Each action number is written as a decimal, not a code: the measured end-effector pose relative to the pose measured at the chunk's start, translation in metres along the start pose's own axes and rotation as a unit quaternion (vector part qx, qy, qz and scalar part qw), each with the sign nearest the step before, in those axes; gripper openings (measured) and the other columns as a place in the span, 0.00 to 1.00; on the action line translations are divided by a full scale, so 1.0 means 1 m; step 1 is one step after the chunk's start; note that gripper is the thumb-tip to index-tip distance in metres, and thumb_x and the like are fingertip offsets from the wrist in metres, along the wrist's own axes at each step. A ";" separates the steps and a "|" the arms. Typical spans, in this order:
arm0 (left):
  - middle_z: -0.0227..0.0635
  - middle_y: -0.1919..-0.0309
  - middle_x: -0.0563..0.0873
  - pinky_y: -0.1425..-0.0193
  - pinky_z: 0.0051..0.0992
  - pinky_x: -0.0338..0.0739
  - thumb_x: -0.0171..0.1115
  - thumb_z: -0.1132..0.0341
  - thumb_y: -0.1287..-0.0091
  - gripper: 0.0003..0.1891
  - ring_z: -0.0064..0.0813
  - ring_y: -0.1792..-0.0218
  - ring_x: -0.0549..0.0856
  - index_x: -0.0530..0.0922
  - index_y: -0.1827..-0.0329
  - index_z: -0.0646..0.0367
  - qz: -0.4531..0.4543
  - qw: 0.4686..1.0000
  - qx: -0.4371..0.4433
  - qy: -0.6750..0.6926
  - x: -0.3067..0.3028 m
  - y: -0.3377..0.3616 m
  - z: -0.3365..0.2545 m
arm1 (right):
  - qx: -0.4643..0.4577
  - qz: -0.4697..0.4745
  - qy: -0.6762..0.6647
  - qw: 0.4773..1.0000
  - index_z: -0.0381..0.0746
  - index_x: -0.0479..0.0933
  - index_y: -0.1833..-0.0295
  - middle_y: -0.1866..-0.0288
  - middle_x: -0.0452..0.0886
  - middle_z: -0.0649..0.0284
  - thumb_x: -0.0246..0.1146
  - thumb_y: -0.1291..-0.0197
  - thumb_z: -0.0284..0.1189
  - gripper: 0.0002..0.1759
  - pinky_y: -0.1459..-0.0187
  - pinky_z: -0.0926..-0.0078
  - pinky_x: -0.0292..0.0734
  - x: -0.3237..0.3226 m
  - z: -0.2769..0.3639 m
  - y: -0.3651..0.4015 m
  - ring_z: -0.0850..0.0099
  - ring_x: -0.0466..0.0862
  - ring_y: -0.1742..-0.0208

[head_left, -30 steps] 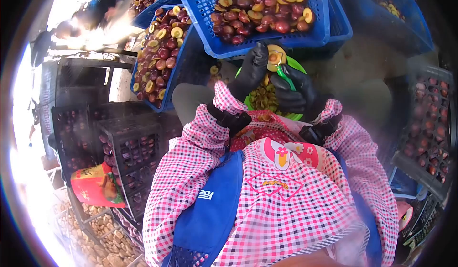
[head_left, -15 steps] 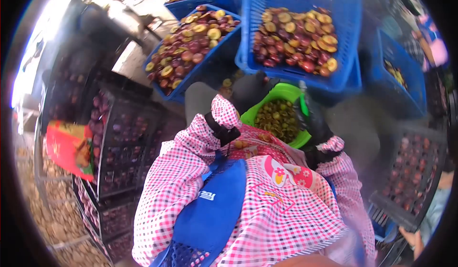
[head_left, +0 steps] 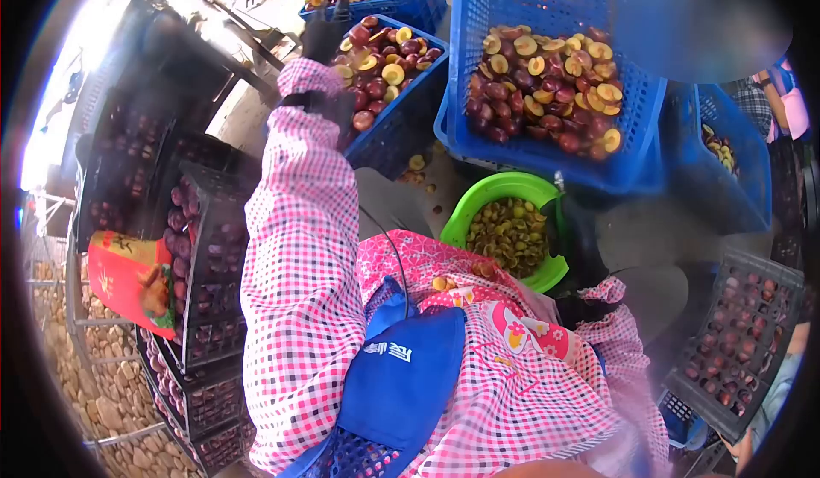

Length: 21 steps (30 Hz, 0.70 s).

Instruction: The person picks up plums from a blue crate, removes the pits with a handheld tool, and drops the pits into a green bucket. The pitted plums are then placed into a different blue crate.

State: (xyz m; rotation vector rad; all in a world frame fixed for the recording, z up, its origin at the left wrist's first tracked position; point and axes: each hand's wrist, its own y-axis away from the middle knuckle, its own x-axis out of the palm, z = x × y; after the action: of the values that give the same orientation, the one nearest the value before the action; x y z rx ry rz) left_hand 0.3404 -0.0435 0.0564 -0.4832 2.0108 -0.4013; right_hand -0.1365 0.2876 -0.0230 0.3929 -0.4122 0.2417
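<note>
My left hand [head_left: 323, 35], in a black glove, reaches out at the far edge of a blue crate [head_left: 395, 123] of halved plums. Its fingers look stretched out, though dark and partly blurred, and nothing shows in them. My right hand [head_left: 581, 243], also gloved in black, is at the right rim of a green basin [head_left: 459, 219]. It is closed on what looks like a small knife [head_left: 559, 181]; only a metal tip shows above the fingers. Small greenish-brown fruit pieces [head_left: 511, 234] fill the basin's bottom. A few pieces [head_left: 442, 283] lie on my pink apron.
A larger blue crate [head_left: 555, 158] with plum halves stands ahead, another blue crate [head_left: 739, 192] to the right. Black crates [head_left: 213, 290] of whole plums are stacked on my left, with a red bag [head_left: 124, 277] on them. Another black crate [head_left: 683, 384] stands right.
My left hand has moved from above my lap forward and left to the blue crate, its arm now extended. My right hand stays by the basin. The view has shifted slightly.
</note>
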 end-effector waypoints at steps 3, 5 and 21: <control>0.55 0.47 0.82 0.40 0.41 0.74 0.58 0.40 0.35 0.33 0.53 0.45 0.81 0.74 0.37 0.59 -0.067 0.991 0.105 -0.042 -0.017 0.017 0.006 | 0.051 -0.049 0.237 0.969 0.39 0.78 0.53 0.80 0.76 0.64 0.51 0.29 0.46 0.21 0.76 0.76 0.71 -0.008 -0.016 -0.011 0.73 0.77 0.80; 0.52 0.51 0.84 0.43 0.38 0.75 0.62 0.46 0.35 0.28 0.47 0.48 0.83 0.78 0.43 0.60 0.048 0.984 0.168 -0.037 -0.028 0.049 0.003 | -0.114 -0.008 0.509 0.853 0.39 0.79 0.49 0.71 0.83 0.56 0.58 0.34 0.46 0.21 0.67 0.63 0.78 -0.018 -0.045 -0.016 0.57 0.84 0.71; 0.44 0.43 0.78 0.50 0.43 0.77 0.55 0.66 0.36 0.22 0.48 0.51 0.82 0.74 0.36 0.50 0.405 0.891 0.159 -0.131 0.143 0.323 0.039 | -0.022 -0.069 0.520 0.851 0.33 0.80 0.55 0.60 0.83 0.52 0.58 0.37 0.22 0.08 0.56 0.67 0.76 0.023 -0.027 -0.020 0.59 0.84 0.58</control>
State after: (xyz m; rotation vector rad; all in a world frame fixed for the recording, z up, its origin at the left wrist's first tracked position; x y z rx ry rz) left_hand 0.2596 0.1624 -0.2220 0.4895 1.6559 -0.1188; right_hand -0.1007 0.2844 -0.0425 0.1961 0.6835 0.2703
